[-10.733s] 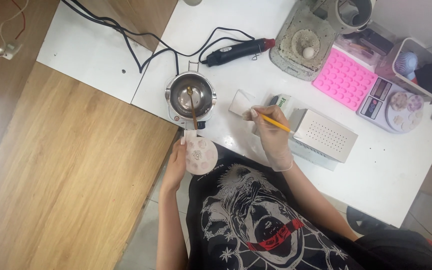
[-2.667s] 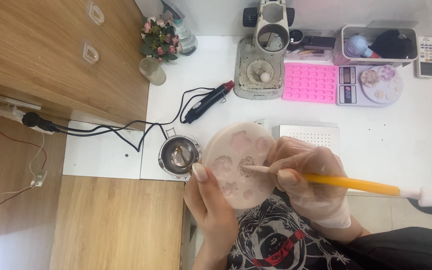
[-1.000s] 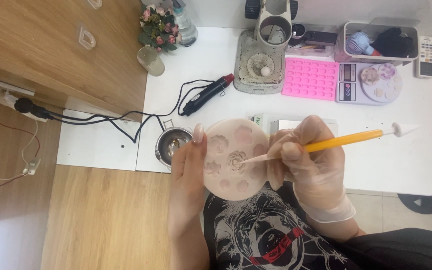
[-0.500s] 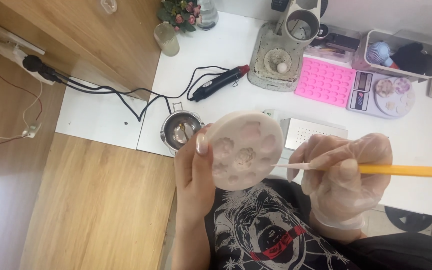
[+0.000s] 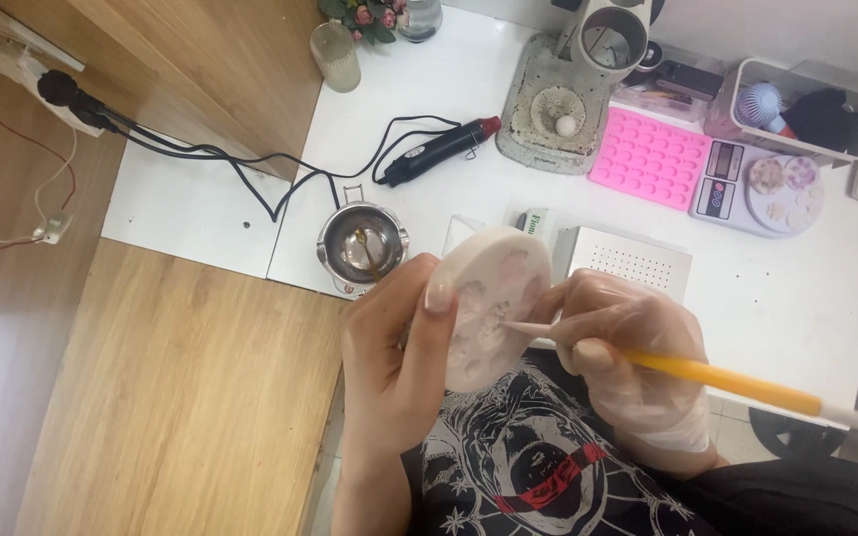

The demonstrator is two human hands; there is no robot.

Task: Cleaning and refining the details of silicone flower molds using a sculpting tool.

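Observation:
My left hand (image 5: 389,362) holds a round pale pink mould (image 5: 494,303) with several flower-shaped cavities, tilted toward me above the table's near edge. My right hand (image 5: 633,372), in a thin clear glove, grips a yellow-handled tool (image 5: 717,377) like a pen; its fine tip touches a cavity near the mould's middle. A small metal melting pot (image 5: 362,243) with brown liquid stands just left of the mould on the white table (image 5: 796,298).
A black and red heat tool (image 5: 439,151) with its cable lies behind the pot. Farther back are a grey machine (image 5: 558,104), a pink silicone tray (image 5: 649,159), a scale (image 5: 747,184) carrying a second round mould, and a perforated white box (image 5: 628,263).
The mould has tipped more on edge in my left hand, and the tool's tip has moved from beside it into a cavity. The view has shifted slightly.

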